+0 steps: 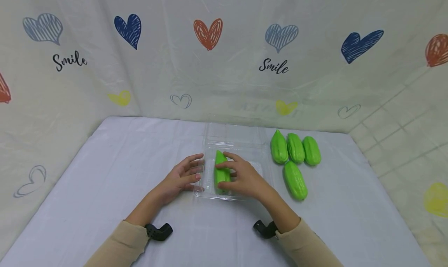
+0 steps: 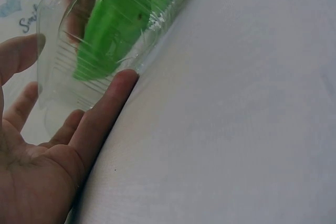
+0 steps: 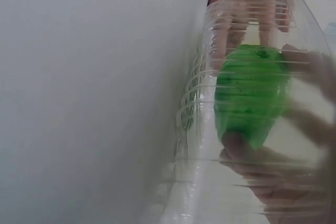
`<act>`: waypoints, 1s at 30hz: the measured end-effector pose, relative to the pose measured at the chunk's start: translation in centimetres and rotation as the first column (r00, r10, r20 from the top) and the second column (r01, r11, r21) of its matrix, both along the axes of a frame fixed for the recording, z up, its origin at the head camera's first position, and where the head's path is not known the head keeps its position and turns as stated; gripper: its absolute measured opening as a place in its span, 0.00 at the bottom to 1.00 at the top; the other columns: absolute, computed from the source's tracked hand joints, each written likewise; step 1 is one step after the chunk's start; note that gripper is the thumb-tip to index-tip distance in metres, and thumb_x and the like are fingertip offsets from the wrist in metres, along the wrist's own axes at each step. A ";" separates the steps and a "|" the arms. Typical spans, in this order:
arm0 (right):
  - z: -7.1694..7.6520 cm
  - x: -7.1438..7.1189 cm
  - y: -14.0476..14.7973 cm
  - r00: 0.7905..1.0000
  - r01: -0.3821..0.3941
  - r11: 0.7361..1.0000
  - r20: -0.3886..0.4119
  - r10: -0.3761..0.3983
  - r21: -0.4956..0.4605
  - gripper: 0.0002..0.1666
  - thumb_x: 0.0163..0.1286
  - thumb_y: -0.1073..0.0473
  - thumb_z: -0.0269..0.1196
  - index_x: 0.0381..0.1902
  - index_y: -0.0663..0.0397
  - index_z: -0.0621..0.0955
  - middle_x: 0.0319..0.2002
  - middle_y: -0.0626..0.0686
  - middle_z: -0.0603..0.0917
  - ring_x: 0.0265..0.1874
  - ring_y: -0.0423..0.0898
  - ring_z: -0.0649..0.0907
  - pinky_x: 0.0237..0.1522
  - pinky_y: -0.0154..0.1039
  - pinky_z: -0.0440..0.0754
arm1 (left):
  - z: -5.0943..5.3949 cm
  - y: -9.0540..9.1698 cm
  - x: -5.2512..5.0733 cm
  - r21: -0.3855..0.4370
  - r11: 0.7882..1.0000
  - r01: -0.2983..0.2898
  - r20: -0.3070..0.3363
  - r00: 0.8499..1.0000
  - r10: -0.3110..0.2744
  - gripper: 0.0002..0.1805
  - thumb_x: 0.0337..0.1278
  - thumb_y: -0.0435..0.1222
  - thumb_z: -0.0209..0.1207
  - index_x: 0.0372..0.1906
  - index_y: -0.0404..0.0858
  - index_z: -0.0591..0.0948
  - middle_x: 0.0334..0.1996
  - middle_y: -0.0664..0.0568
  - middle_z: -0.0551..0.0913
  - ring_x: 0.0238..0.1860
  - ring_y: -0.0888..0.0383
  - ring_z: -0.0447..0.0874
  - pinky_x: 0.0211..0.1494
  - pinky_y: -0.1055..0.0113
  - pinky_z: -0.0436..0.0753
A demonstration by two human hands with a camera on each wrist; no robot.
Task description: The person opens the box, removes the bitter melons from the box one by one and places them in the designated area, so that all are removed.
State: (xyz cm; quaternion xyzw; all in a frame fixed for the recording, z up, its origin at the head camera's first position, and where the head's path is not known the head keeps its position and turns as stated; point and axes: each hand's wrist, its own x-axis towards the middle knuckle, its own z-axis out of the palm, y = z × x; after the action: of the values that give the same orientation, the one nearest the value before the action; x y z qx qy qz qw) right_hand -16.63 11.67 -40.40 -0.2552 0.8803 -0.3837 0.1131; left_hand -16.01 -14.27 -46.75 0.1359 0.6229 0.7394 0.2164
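A clear plastic clamshell box (image 1: 257, 168) lies with its lid (image 1: 236, 134) raised at the back. In its left part is a green ridged gourd (image 1: 222, 176), its pointed end facing away from me. My right hand (image 1: 246, 178) reaches over the box and holds this gourd between thumb and fingers. Through the clear wall, the right wrist view shows the gourd (image 3: 252, 95) with the thumb against its near end. At the box's left side, my left hand (image 1: 179, 180) has its fingers extended, and the left wrist view shows fingertips touching the plastic wall (image 2: 58, 66).
Several more green gourds (image 1: 295, 148) lie right of the box: a row at the back and one gourd (image 1: 295, 180) nearer me. A white cloth (image 1: 140, 150) covers the table. Behind it hangs a pale curtain (image 1: 238, 76) printed with hearts.
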 end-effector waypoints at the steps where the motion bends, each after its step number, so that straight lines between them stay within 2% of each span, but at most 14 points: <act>1: 0.0 0.0 0.1 1.000 -0.002 1.000 0.002 0.002 -0.007 0.29 0.57 0.54 0.75 0.58 0.51 0.83 0.76 0.55 0.62 0.64 0.56 0.77 0.52 0.45 0.84 | 0.0 0.0 0.0 0.001 1.000 -0.001 0.000 1.000 0.001 0.36 0.71 0.30 0.54 0.78 0.48 0.56 0.76 0.45 0.57 0.76 0.41 0.57 0.53 0.48 0.84; 7: 0.5 0.0 0.6 1.000 0.012 1.000 0.008 -0.012 -0.024 0.29 0.57 0.55 0.75 0.57 0.52 0.83 0.75 0.56 0.62 0.67 0.57 0.74 0.52 0.46 0.84 | -0.1 0.0 0.0 0.004 1.000 -0.001 0.006 1.000 0.001 0.36 0.70 0.30 0.54 0.78 0.47 0.56 0.76 0.44 0.57 0.75 0.40 0.56 0.53 0.48 0.84; 15: 0.7 0.1 1.5 1.000 0.026 0.999 -0.007 -0.026 -0.034 0.30 0.56 0.55 0.76 0.58 0.51 0.83 0.75 0.56 0.63 0.58 0.57 0.82 0.50 0.46 0.85 | 0.2 0.1 0.1 -0.004 1.000 -0.003 0.004 1.000 0.003 0.36 0.70 0.29 0.54 0.78 0.47 0.56 0.76 0.43 0.56 0.76 0.42 0.57 0.52 0.49 0.85; 22: 1.1 0.5 2.4 1.000 0.021 0.999 -0.017 -0.022 -0.041 0.30 0.57 0.54 0.76 0.58 0.52 0.83 0.75 0.56 0.62 0.65 0.57 0.76 0.52 0.45 0.84 | 0.1 0.1 0.0 -0.016 1.000 -0.007 -0.001 1.000 0.007 0.36 0.70 0.29 0.54 0.78 0.47 0.56 0.76 0.43 0.57 0.76 0.41 0.57 0.52 0.50 0.85; 27: 1.4 0.6 2.9 0.999 0.039 0.999 0.005 -0.039 -0.034 0.31 0.57 0.54 0.76 0.60 0.51 0.82 0.76 0.54 0.62 0.59 0.57 0.81 0.53 0.50 0.84 | 0.0 0.0 -0.1 -0.025 1.000 -0.008 -0.002 1.000 0.008 0.36 0.70 0.29 0.54 0.78 0.48 0.57 0.76 0.44 0.57 0.75 0.42 0.58 0.52 0.50 0.85; 30: 1.5 0.7 3.2 0.999 0.045 0.998 0.002 -0.045 -0.034 0.31 0.57 0.55 0.76 0.60 0.51 0.82 0.76 0.54 0.62 0.59 0.57 0.81 0.53 0.51 0.84 | -0.1 0.0 -0.1 -0.022 1.000 -0.007 -0.003 1.000 0.007 0.36 0.70 0.29 0.54 0.78 0.47 0.57 0.76 0.44 0.57 0.75 0.42 0.58 0.52 0.50 0.85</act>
State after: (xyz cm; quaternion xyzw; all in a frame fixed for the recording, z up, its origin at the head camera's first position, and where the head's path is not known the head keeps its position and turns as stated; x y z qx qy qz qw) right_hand -15.96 14.88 -38.94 -0.2370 0.8791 -0.4012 0.1007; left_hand -16.09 -14.29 -46.83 0.1323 0.6319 0.7329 0.2143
